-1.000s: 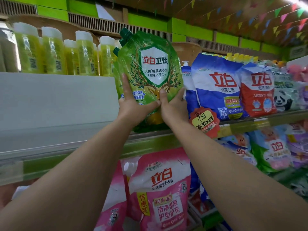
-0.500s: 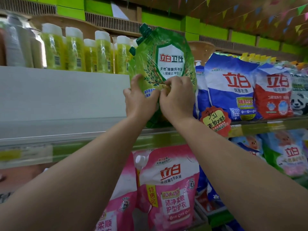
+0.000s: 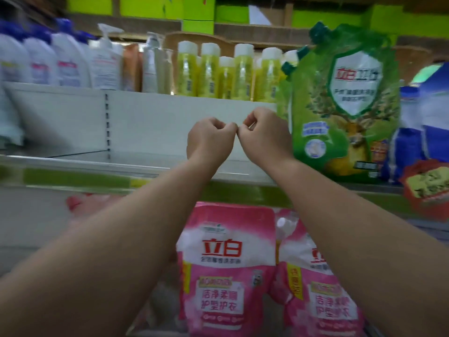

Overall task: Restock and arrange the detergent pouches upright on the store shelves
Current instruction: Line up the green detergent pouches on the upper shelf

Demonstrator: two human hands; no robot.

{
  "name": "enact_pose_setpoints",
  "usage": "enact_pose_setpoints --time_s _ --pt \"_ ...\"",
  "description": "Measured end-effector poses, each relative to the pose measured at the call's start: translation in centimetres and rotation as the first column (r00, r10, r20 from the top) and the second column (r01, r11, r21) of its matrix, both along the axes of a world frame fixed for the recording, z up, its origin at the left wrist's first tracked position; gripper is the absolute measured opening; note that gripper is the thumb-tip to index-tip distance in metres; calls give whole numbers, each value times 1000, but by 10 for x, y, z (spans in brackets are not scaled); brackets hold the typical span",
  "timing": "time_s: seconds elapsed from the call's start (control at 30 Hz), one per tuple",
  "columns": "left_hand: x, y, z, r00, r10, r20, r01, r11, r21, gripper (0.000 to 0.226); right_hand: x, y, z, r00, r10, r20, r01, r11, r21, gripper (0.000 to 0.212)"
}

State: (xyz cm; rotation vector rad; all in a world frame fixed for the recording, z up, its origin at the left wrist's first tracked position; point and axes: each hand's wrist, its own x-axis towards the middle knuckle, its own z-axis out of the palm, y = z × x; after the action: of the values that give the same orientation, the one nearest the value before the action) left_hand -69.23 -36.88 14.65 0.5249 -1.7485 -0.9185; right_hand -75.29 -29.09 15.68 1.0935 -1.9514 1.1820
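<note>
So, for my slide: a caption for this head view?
Green detergent pouch stands upright on the shelf; both hands curled, empty, beside it.

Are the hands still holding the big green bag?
Apart. The head view shows both hands, left hand and right hand, curled in front of the white shelf back, with a gap before the green pouch, which stands alone.

Two hands, the left hand (image 3: 211,138) and the right hand (image 3: 263,135); two pink pouches, one (image 3: 224,268) beside the other (image 3: 315,283); one green pouch (image 3: 345,105) in front; about six yellow bottles (image 3: 239,74); a few white bottles (image 3: 70,64), blurred.
</note>
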Motion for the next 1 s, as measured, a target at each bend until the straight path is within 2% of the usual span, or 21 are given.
enact_pose_setpoints --time_s 0.27,0.43,0.63,1.0 --pt "73 -77 -2 973 217 75 -217 976 -5 11 63 -83 -12 990 139 -13 -135 979 154 17" --pt "117 -129 2 962 257 93 -255 966 -29 9 109 -139 -7 987 161 3 -158 962 223 21" --pt "172 -195 8 930 351 108 -347 936 -57 11 166 -209 -5 976 217 -13 -207 947 244 13" --pt "273 -290 4 811 573 119 -567 820 -83 29 257 -306 -8 943 331 43 -329 902 278 36"
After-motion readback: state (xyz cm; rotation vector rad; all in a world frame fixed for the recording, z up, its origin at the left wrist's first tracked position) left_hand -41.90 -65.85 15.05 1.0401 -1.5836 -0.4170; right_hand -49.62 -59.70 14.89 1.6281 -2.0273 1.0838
